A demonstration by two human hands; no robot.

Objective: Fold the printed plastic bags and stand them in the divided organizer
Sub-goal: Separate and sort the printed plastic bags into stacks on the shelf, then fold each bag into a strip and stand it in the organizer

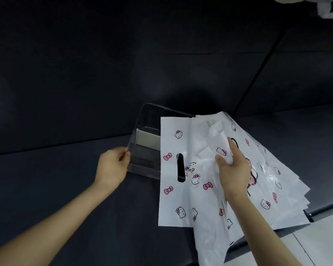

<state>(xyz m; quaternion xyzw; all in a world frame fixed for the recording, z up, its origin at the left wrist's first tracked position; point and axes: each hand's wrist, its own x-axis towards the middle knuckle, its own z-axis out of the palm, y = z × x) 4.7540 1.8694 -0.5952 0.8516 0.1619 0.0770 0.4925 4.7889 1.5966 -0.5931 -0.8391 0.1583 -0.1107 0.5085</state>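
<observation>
A clear divided organizer (142, 120) stands on the dark surface, with a pale divider inside it. My left hand (112, 166) grips its near left corner. To its right lies a fanned pile of white plastic bags (277, 189) printed with cat faces and pink bows. The flat front bag (173, 200) covers the organizer's right part and shows a cut-out handle slot. My right hand (233, 167) rests on the pile, thumb and fingers pinched on a crumpled white bag (215, 135) that lies on top.
The dark tabletop (65, 189) runs left and forward of the organizer. A dark wall rises behind it. The table's right edge (315, 212) meets pale floor at the lower right. Something white hangs in the top right corner (329, 8).
</observation>
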